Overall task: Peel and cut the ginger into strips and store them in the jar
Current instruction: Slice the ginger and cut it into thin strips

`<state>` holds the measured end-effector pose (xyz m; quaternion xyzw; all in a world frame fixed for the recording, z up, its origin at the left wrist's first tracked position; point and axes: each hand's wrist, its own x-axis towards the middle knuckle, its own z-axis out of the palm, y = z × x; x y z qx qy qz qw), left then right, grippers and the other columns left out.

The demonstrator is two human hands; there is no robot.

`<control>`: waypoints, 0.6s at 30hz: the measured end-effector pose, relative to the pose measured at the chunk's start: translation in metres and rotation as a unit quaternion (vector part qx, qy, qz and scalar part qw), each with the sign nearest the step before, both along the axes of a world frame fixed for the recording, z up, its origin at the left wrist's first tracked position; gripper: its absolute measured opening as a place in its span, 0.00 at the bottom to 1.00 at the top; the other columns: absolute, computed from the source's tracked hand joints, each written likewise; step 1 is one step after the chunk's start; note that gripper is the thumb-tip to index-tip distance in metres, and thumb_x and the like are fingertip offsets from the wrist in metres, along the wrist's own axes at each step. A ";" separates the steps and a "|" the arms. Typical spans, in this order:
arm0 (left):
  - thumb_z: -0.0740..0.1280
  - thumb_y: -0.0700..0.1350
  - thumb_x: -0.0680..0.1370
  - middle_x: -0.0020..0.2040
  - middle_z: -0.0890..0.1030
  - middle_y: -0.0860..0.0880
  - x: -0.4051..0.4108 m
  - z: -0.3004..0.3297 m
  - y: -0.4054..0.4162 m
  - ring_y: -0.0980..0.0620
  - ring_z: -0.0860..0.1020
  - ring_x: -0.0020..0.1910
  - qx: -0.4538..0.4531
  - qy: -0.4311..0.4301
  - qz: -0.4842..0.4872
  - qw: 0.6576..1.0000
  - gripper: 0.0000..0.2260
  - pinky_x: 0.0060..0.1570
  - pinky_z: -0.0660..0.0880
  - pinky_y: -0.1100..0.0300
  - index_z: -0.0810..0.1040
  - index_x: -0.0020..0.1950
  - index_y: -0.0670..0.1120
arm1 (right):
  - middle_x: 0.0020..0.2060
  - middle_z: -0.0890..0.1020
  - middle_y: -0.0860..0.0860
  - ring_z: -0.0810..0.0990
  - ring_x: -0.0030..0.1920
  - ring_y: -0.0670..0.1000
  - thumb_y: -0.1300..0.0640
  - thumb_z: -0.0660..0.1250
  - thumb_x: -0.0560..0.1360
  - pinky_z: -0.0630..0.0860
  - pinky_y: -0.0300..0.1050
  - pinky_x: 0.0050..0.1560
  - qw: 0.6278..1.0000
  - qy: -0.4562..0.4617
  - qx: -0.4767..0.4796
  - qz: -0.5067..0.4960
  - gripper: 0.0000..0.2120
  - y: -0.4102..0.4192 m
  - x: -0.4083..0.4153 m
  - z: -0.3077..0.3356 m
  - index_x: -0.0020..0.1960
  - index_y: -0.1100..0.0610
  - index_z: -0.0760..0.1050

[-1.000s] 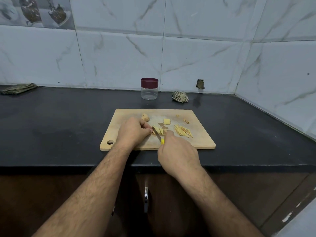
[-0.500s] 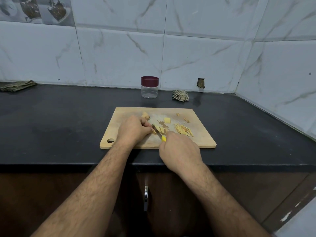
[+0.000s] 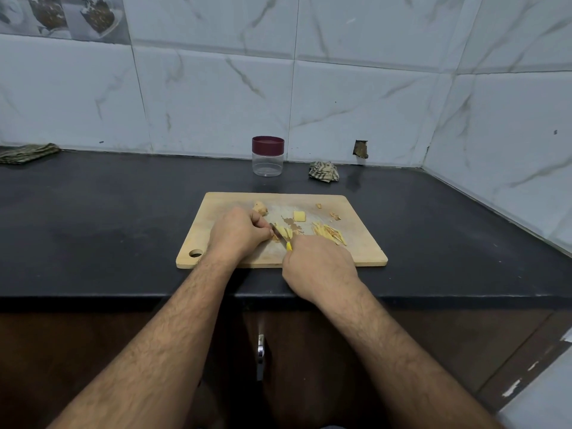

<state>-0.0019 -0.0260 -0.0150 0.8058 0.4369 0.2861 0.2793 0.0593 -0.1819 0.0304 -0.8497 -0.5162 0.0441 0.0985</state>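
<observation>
Home kitchen — marble-look tiled wall (image 3: 216,97), dark stone counter (image 3: 93,218), wooden cutting board (image 3: 356,246), cabinet below

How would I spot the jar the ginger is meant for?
Start at the wooden cutting board on the dark counter, then look past its far edge toward the tiled wall. There stands a small clear jar. Unlike the crumpled cloth to its right, it is see-through, upright and capped with a maroon lid.

Dim, cool light, soft focus throughout, wide-angle bending at the edges.
</observation>
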 end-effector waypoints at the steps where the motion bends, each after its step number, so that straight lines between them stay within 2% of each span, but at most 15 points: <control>1: 0.75 0.47 0.73 0.41 0.83 0.60 0.000 0.000 0.000 0.58 0.79 0.46 -0.002 -0.001 0.000 1.000 0.10 0.45 0.74 0.59 0.80 0.32 0.55 | 0.57 0.78 0.52 0.69 0.48 0.52 0.56 0.56 0.81 0.66 0.46 0.49 1.000 -0.003 0.000 0.001 0.13 0.000 0.000 0.000 0.63 0.54 0.73; 4: 0.74 0.48 0.73 0.39 0.82 0.61 0.000 0.001 -0.002 0.59 0.79 0.45 -0.005 -0.003 0.003 1.000 0.08 0.43 0.73 0.59 0.82 0.34 0.54 | 0.52 0.77 0.52 0.70 0.47 0.52 0.56 0.56 0.81 0.67 0.46 0.47 1.000 -0.010 0.001 0.002 0.12 -0.004 0.000 -0.002 0.62 0.54 0.73; 7: 0.75 0.48 0.73 0.37 0.81 0.62 0.000 0.001 -0.002 0.59 0.78 0.44 -0.004 -0.007 0.004 1.000 0.06 0.40 0.71 0.60 0.83 0.36 0.52 | 0.46 0.75 0.50 0.73 0.46 0.51 0.55 0.56 0.81 0.68 0.47 0.43 1.000 -0.005 -0.002 0.004 0.08 -0.015 0.000 -0.008 0.57 0.52 0.73; 11: 0.75 0.48 0.72 0.37 0.80 0.62 0.000 0.000 -0.002 0.60 0.77 0.43 0.003 -0.009 0.002 1.000 0.06 0.40 0.70 0.60 0.82 0.36 0.53 | 0.44 0.76 0.48 0.75 0.46 0.50 0.53 0.56 0.81 0.68 0.47 0.41 1.000 0.003 0.006 -0.004 0.04 -0.034 0.001 -0.013 0.50 0.50 0.68; 18: 0.74 0.47 0.73 0.39 0.82 0.60 0.000 0.001 -0.004 0.60 0.78 0.43 0.009 0.000 0.001 1.000 0.07 0.41 0.72 0.60 0.82 0.35 0.53 | 0.46 0.78 0.50 0.77 0.47 0.51 0.53 0.55 0.81 0.70 0.46 0.41 0.999 0.013 0.016 -0.029 0.05 -0.027 0.003 -0.011 0.50 0.51 0.68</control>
